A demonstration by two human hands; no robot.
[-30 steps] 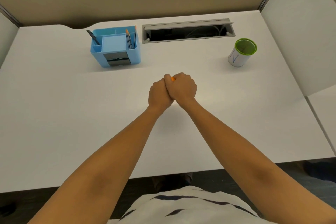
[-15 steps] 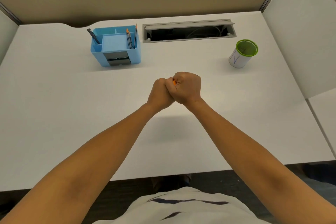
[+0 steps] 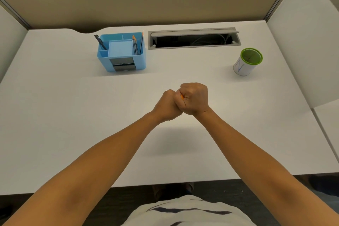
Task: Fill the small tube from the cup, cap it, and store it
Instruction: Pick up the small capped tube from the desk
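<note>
My left hand (image 3: pixel 167 104) and my right hand (image 3: pixel 194 98) are pressed together as fists above the middle of the white desk (image 3: pixel 73 115). A sliver of an orange part (image 3: pixel 182 96) shows between them; the small tube itself is hidden inside the fists. Which hand holds which piece cannot be told. The white cup (image 3: pixel 246 62) with a green rim and a blue mark stands upright at the far right, well apart from both hands.
A blue desk organiser (image 3: pixel 122 53) with pencils and a pen stands at the back left. Next to it, an open grey cable slot (image 3: pixel 194 38) is set into the desk. Partition walls close the back and the right side.
Both fists stay pressed together; the right fist has turned slightly against the left. The head has tilted up a little, so the back wall shows more.
</note>
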